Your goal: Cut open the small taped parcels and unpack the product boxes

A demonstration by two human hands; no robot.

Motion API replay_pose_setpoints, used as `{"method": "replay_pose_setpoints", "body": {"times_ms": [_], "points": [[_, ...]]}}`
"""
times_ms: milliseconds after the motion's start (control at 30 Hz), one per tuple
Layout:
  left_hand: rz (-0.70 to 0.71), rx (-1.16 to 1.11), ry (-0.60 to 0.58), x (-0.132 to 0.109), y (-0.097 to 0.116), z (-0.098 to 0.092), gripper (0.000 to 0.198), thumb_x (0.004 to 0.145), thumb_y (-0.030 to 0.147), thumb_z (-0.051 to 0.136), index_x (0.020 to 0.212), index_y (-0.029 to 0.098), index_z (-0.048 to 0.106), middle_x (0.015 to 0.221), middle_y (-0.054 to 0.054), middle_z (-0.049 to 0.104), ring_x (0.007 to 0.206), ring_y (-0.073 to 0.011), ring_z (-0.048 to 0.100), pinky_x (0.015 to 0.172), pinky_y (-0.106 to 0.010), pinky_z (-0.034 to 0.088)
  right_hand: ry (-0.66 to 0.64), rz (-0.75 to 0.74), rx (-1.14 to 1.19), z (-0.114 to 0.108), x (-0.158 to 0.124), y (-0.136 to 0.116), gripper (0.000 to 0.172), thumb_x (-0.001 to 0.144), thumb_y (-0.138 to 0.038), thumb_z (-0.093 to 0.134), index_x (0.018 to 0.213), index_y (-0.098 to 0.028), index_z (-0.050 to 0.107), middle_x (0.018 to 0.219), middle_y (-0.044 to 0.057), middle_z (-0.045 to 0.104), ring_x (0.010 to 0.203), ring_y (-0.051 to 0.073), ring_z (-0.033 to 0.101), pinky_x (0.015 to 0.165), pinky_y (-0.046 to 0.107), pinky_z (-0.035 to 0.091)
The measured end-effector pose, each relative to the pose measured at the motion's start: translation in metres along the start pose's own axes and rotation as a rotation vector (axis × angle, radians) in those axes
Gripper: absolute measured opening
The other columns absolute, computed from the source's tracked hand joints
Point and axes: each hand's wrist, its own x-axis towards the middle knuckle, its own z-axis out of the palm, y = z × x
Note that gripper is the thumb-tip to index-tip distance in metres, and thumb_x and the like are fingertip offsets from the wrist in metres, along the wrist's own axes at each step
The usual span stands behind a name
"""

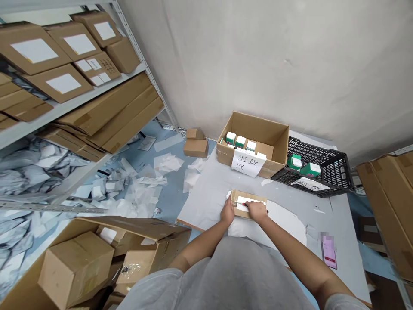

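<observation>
A small cardboard box (244, 212) with a white label lies flat on the table in front of me. My left hand (228, 212) grips its left end, fingers along the edge. In my right hand (257, 210), closed above the label, is a slim red-and-black utility knife (244, 204). Its thin tip points left, towards the taped end of the box; I cannot tell whether it touches the cardboard. White paper (285, 221) lies under and beside the box.
Behind stands an open carton (277, 165) with several green-and-white boxes, beside a black crate (342, 172) holding more. A phone (329, 252) lies at the right. Left are a large open carton (129, 226), a loaded shelf (129, 72) and floor litter (167, 163).
</observation>
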Motion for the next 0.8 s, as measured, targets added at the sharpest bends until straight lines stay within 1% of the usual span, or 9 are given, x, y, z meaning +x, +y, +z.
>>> {"method": "replay_pose_setpoints", "body": {"times_ms": [133, 267, 367, 433, 500, 567, 667, 800], "points": [[0.019, -0.015, 0.001, 0.000, -0.001, -0.001, 0.059, 0.111, 0.033, 0.028, 0.167, 0.018, 0.039, 0.165, -0.012, 0.051, 0.149, -0.0263, 0.052, 0.121, -0.040, 0.043, 0.006, 0.038, 0.026, 0.007, -0.002, 0.003, 0.036, 0.105, -0.028, 0.053, 0.138, -0.024, 0.067, 0.123, 0.016, 0.076, 0.111, 0.027, 0.072, 0.094, 0.036, 0.046], [0.011, -0.062, 0.019, 0.000, 0.000, -0.001, 0.059, 0.110, 0.038, 0.035, 0.166, 0.019, 0.043, 0.163, -0.012, 0.053, 0.149, -0.0272, 0.053, 0.122, -0.041, 0.042, 0.000, 0.059, 0.013, 0.009, -0.009, 0.015, 0.034, 0.105, -0.027, 0.055, 0.136, -0.025, 0.067, 0.121, 0.014, 0.076, 0.110, 0.026, 0.071, 0.093, 0.034, 0.046], [-0.018, -0.093, 0.029, 0.000, 0.001, -0.001, 0.060, 0.109, 0.040, 0.038, 0.165, 0.020, 0.044, 0.162, -0.012, 0.055, 0.147, -0.0286, 0.055, 0.121, -0.043, 0.043, -0.014, 0.080, -0.017, 0.008, -0.015, 0.026, 0.034, 0.104, -0.021, 0.054, 0.134, -0.025, 0.069, 0.120, 0.015, 0.075, 0.111, 0.027, 0.071, 0.090, 0.033, 0.046], [-0.028, -0.115, 0.031, 0.000, 0.002, -0.001, 0.059, 0.108, 0.041, 0.039, 0.164, 0.020, 0.045, 0.162, -0.012, 0.055, 0.147, -0.0288, 0.054, 0.121, -0.043, 0.043, -0.019, 0.088, -0.039, 0.007, -0.020, 0.033, 0.038, 0.104, -0.014, 0.047, 0.134, -0.024, 0.069, 0.121, 0.016, 0.074, 0.109, 0.027, 0.072, 0.088, 0.033, 0.047], [-0.027, -0.131, 0.033, -0.001, 0.002, -0.002, 0.059, 0.108, 0.040, 0.041, 0.163, 0.021, 0.047, 0.163, -0.012, 0.054, 0.148, -0.0285, 0.053, 0.122, -0.042, 0.042, -0.015, 0.094, -0.039, 0.008, -0.027, 0.040, 0.041, 0.104, -0.012, 0.043, 0.134, -0.023, 0.068, 0.123, 0.016, 0.074, 0.107, 0.027, 0.073, 0.087, 0.034, 0.047], [-0.028, -0.141, 0.046, -0.002, 0.004, -0.003, 0.058, 0.107, 0.040, 0.042, 0.162, 0.021, 0.049, 0.163, -0.011, 0.054, 0.148, -0.0286, 0.053, 0.123, -0.043, 0.042, -0.010, 0.109, -0.027, 0.010, -0.035, 0.050, 0.039, 0.106, -0.016, 0.042, 0.134, -0.023, 0.068, 0.123, 0.016, 0.074, 0.107, 0.027, 0.073, 0.088, 0.034, 0.046], [-0.031, -0.153, 0.057, -0.003, 0.005, -0.004, 0.057, 0.107, 0.043, 0.045, 0.161, 0.024, 0.050, 0.160, -0.009, 0.057, 0.144, -0.0283, 0.057, 0.121, -0.041, 0.044, -0.015, 0.136, -0.031, 0.013, -0.048, 0.066, 0.037, 0.108, -0.022, 0.040, 0.135, -0.022, 0.066, 0.120, 0.015, 0.075, 0.106, 0.027, 0.073, 0.087, 0.034, 0.046], [-0.045, -0.133, 0.042, -0.001, 0.004, -0.004, 0.059, 0.107, 0.047, 0.046, 0.161, 0.024, 0.050, 0.158, -0.009, 0.059, 0.141, -0.0281, 0.059, 0.118, -0.038, 0.046, 0.006, 0.167, -0.036, 0.016, -0.065, 0.086, 0.038, 0.110, -0.024, 0.035, 0.129, -0.022, 0.068, 0.116, 0.014, 0.076, 0.103, 0.025, 0.074, 0.083, 0.033, 0.045]]}}
